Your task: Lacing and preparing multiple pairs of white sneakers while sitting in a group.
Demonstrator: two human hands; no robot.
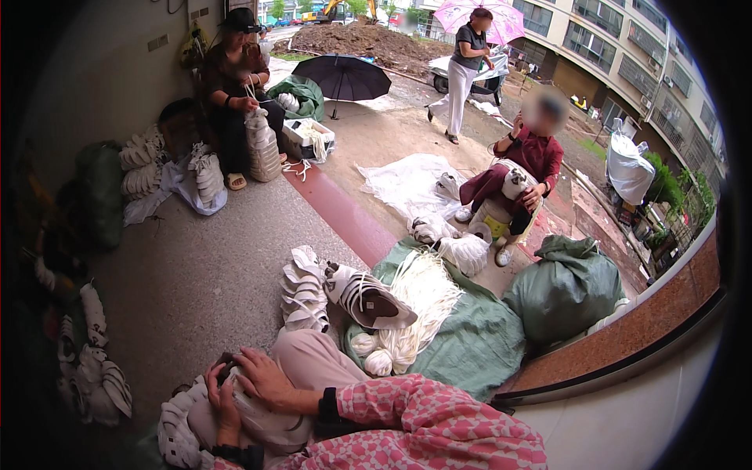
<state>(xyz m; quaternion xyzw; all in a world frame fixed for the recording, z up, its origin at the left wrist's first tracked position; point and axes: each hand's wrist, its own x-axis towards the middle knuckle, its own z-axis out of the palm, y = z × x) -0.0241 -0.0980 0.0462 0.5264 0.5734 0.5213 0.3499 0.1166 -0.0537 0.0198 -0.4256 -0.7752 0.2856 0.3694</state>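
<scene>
Low in the view, above my bent knee, both my hands hold a white shoe upper with a dark opening. My left hand is wrapped round its near left side, and my right hand presses over its top. The fingertips meet near the dark part; what they pinch there is too small to make out. Beside my left wrist lie more white uppers. Beyond my knee stands a stack of nested white uppers, with a laced, dark-lined upper leaning next to it.
White laces lie heaped on a green woven sack; a full green sack stands farther right. A person in dark red sits holding an upper. Another person sits far left. Someone walks past with a pink umbrella.
</scene>
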